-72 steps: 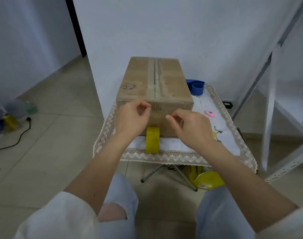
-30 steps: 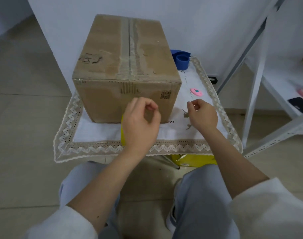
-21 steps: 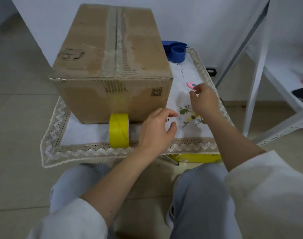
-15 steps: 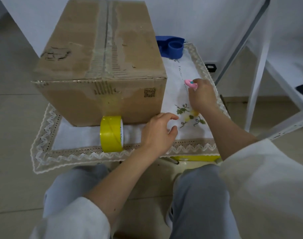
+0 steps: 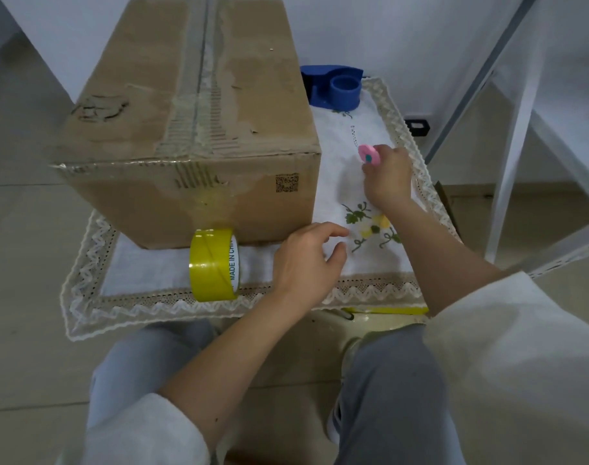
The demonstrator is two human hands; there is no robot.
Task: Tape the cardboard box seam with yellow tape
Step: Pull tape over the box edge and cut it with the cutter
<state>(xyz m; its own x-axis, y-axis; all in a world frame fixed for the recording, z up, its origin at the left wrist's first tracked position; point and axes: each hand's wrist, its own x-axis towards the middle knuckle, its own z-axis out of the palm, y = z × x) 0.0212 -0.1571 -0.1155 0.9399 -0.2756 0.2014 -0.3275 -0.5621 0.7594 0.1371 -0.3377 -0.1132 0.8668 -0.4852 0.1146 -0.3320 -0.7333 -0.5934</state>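
Note:
A worn cardboard box (image 5: 192,129) stands on a small table, its top seam running away from me under old clear tape. A yellow tape strip runs from the box's front face down to the yellow tape roll (image 5: 215,265), which stands on edge at the box's foot. My left hand (image 5: 308,260) hovers right of the roll, fingers apart, holding nothing. My right hand (image 5: 387,177) is further right, fingers closed on a small pink cutter (image 5: 368,154) over the cloth.
A white lace-edged cloth (image 5: 353,266) covers the table. A blue tape dispenser (image 5: 335,85) sits behind the box at the right. A white metal shelf frame (image 5: 511,162) stands to the right. My knees are under the table's near edge.
My left hand let go of the tape and moved right of the roll. My right hand reached to the right and took hold of the pink cutter. The view moved closer and rightward.

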